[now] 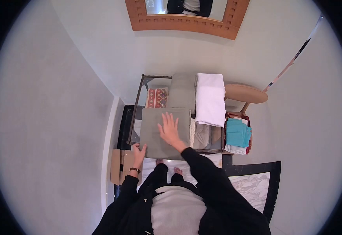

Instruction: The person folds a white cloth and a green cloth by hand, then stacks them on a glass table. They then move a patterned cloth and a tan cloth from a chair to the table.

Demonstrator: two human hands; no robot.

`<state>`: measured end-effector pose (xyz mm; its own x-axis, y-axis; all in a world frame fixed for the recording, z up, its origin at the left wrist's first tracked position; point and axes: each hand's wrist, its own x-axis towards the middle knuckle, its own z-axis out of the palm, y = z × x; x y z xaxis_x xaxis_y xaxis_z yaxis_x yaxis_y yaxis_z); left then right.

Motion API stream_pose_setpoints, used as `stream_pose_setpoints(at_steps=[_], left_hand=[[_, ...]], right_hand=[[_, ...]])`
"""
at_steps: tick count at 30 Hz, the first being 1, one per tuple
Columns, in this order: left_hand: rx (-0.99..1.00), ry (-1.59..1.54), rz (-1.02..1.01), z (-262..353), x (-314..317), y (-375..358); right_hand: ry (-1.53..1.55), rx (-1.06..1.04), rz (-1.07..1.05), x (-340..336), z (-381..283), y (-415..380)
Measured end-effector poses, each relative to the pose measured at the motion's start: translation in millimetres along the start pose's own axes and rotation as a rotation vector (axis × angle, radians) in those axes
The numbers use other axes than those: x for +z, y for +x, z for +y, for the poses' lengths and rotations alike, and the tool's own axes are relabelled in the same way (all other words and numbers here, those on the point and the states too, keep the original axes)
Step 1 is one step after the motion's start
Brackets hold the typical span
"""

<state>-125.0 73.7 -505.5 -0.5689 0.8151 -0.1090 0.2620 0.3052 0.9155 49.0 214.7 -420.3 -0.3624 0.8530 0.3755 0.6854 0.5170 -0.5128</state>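
Observation:
A folded grey-green cloth (pixel 155 145) lies over the front of a glass-topped table with a dark metal frame (pixel 135 107). My right hand (pixel 170 131) rests flat on this cloth, fingers spread. At the cloth's lower left corner is my left hand (pixel 139 153), thumb and fingers apart at the edge; whether it pinches the fabric is unclear. Behind the cloth sit another grey-green folded cloth (pixel 182 91) and an orange patterned cloth (pixel 157 98). A folded white cloth (pixel 210 100) lies to their right.
Turquoise folded cloths (pixel 238 132) top a stack right of the table, near a brown chair (pixel 246 93). Cardboard (pixel 116 166) stands at the lower left. A wood-framed mirror (pixel 186 26) hangs on the wall. My bare feet are on the floor below.

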Motion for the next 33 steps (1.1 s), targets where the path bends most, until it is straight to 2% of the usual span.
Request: stream_pose_setpoints(at_steps=[3,5,8,11,14,17,20,21,23,24,26,29,30,32,33], left_hand=[[-0.081,-0.017,-0.039,0.9,-3.6,7.3],[-0.197,0.048,-0.126,12.5,-13.7,9.3],[-0.299,-0.217,-0.373,21.5,-21.2,16.6],[-0.386,-0.455,-0.499,33.5,-23.5,24.6],[-0.413,-0.52,-0.459,34.4,-16.9,33.6],[-0.329,-0.475,-0.415,51.1,-13.5,35.8],[-0.044,-0.494,-0.422,77.3,-13.1,35.4],[0.207,-0.26,-0.443,78.2,-11.8,39.0],[0.707,0.215,-0.459,79.1,-11.2,47.2],[0.639,0.233,-0.45,91.7,-10.0,42.6],[0.5,0.27,-0.434,142.6,-11.3,12.9],[0.504,0.306,-0.621,197.4,-10.6,-9.1],[0.583,0.244,-0.685,198.6,-4.0,-9.8],[0.741,0.114,-0.809,197.9,6.4,-8.3],[0.59,0.083,-0.949,202.6,9.3,-5.4]], right_hand=[[-0.228,0.175,0.015,42.2,-25.2,4.6],[-0.214,0.149,-0.002,53.5,-20.5,-7.2],[-0.199,0.128,-0.006,57.5,-15.4,-10.4],[-0.181,0.125,-0.008,59.6,-12.6,-9.0],[-0.09,0.166,0.014,61.8,-10.3,-10.8],[0.005,0.244,0.062,57.2,-17.5,-12.0],[-0.023,0.266,0.013,62.5,-20.4,-20.0],[-0.049,0.263,-0.022,64.5,-18.9,-22.7],[0.088,0.31,-0.037,67.7,-11.5,-23.9],[0.157,0.332,-0.04,67.4,-7.5,-22.7],[0.6,0.465,0.036,56.8,-1.9,-19.2],[1.234,0.576,0.144,29.0,0.0,-12.3],[1.443,0.597,0.176,17.8,0.5,-11.5],[1.554,0.717,0.159,-6.7,11.2,-12.6],[1.61,0.777,0.15,-19.9,18.2,-12.9]])
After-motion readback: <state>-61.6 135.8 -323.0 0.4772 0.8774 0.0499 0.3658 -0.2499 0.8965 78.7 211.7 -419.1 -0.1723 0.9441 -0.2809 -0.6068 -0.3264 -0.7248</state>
